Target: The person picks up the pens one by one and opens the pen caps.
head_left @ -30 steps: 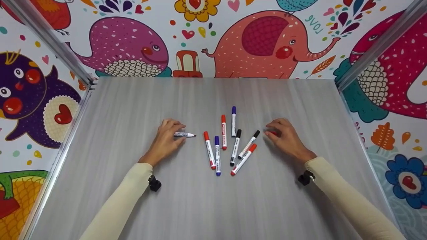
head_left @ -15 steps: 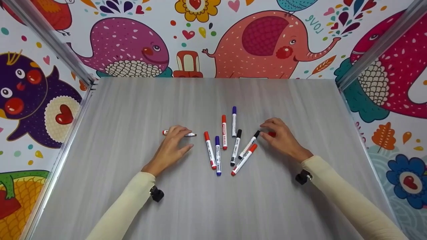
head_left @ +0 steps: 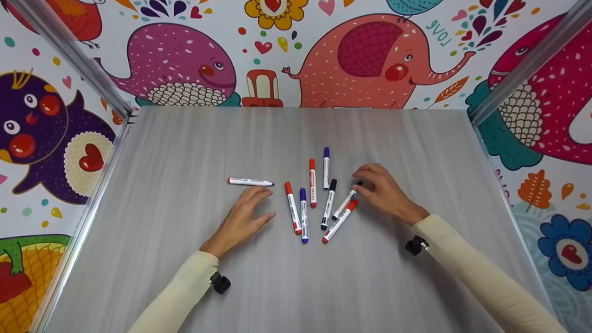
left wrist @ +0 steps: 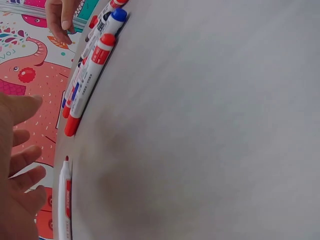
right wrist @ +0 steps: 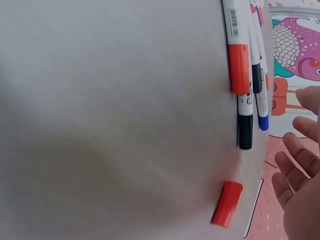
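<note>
In the head view an uncapped white marker (head_left: 249, 181) with a dark tip and red end lies on the table, its tip toward the middle. Just nearer than it hovers my left hand (head_left: 240, 224), fingers loosely spread and holding nothing. My right hand (head_left: 386, 192) is over the right side of the marker group, thumb overlapping the cap end of a black marker (head_left: 346, 203). The right wrist view shows its fingers apart, with nothing between them. A loose red cap (right wrist: 227, 204) lies on the table there; in the head view the right hand hides it.
Between the hands lie several capped markers: a red one (head_left: 292, 208), a blue one (head_left: 303, 215), another red (head_left: 312, 182), a blue (head_left: 326, 168), a black (head_left: 329, 203) and a red (head_left: 340, 221). Cartoon-printed walls border the grey table (head_left: 185, 138) at the back and sides.
My left hand has let go of the uncapped marker and drawn back toward me, leaving it on the table. My right hand has shifted left, away from the red cap's side toward the markers.
</note>
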`<state>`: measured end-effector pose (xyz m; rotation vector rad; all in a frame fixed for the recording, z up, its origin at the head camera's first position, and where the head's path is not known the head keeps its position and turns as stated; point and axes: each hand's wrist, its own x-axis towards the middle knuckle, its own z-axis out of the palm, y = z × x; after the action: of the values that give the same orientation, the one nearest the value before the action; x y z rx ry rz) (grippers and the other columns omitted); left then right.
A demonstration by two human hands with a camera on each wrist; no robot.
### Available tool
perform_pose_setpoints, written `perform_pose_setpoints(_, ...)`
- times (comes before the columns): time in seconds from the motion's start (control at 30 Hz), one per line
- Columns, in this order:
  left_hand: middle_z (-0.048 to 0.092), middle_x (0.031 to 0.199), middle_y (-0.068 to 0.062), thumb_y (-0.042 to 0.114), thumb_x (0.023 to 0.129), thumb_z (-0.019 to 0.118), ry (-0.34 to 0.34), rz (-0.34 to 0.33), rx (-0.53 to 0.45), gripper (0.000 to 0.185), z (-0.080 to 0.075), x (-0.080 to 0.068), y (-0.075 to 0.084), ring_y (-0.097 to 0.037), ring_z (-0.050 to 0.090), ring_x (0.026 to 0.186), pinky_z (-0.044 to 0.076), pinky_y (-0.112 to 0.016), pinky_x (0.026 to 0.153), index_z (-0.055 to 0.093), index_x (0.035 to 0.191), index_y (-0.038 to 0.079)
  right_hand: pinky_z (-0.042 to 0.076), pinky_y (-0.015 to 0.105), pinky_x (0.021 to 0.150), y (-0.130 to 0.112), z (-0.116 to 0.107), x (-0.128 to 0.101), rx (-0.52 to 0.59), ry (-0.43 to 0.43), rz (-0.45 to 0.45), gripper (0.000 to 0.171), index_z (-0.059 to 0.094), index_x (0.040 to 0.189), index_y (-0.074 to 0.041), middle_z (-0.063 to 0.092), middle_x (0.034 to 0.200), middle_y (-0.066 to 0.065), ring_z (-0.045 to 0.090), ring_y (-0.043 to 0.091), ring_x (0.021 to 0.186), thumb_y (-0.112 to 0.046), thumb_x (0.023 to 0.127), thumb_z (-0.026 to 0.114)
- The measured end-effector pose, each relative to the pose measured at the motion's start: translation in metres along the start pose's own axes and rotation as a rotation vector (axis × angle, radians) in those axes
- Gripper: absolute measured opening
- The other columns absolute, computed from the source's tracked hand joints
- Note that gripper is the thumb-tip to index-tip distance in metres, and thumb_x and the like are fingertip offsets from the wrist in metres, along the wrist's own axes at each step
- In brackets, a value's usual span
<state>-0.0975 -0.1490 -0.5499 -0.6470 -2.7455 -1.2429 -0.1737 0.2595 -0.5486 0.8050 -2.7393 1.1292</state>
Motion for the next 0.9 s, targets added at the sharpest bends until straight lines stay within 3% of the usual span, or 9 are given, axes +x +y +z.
perform_pose_setpoints(0.13, 0.062, 0.148, -0.015, 0.008, 0.095, 0.087, -0.004, 0.0, -0.005, 0.054, 0.006, -0.004, 0.004, -0.034, 0.056, 0.142, 0.046, -0.052, 0.12, 0.067, 0.144, -0.003, 0.052, 0.053, 0.105, -0.003, 0.004, 0.004, 0.007, 0.001, -0.044, 0.032, 0.078, 0.125, 0.004, 0.069, 0.127, 0.014, 0.061, 0.034, 0.123, -0.006, 0.096, 0.085)
perform_pose_setpoints(0.3, 0.064, 0.145, -0.015, 0.008, 0.094, 0.088, -0.007, -0.001, -0.006, 0.055, 0.014, -0.006, 0.008, -0.033, 0.058, 0.139, 0.047, -0.051, 0.117, 0.067, 0.143, -0.003, 0.05, 0.05, 0.105, -0.005, 0.008, 0.009, 0.028, -0.003, -0.095, 0.031, 0.078, 0.124, 0.005, 0.07, 0.126, 0.017, 0.061, 0.036, 0.122, -0.007, 0.096, 0.085)
perform_pose_setpoints(0.7, 0.06, 0.149, -0.014, 0.011, 0.095, 0.087, -0.043, -0.088, -0.025, 0.058, 0.028, -0.015, 0.02, -0.034, 0.055, 0.142, 0.046, -0.051, 0.12, 0.065, 0.147, -0.001, 0.051, 0.053, 0.109, -0.018, 0.021, 0.022, 0.046, -0.069, -0.095, 0.034, 0.076, 0.129, 0.003, 0.066, 0.133, 0.015, 0.059, 0.033, 0.126, -0.012, 0.1, 0.083)
perform_pose_setpoints(0.9, 0.06, 0.149, -0.014, 0.011, 0.095, 0.088, -0.026, -0.077, -0.035, 0.059, 0.035, -0.018, 0.026, -0.033, 0.054, 0.142, 0.045, -0.052, 0.12, 0.064, 0.147, -0.002, 0.05, 0.051, 0.113, -0.024, 0.029, 0.028, 0.045, -0.109, -0.071, 0.035, 0.076, 0.132, 0.0, 0.065, 0.135, 0.014, 0.057, 0.032, 0.128, -0.013, 0.1, 0.083)
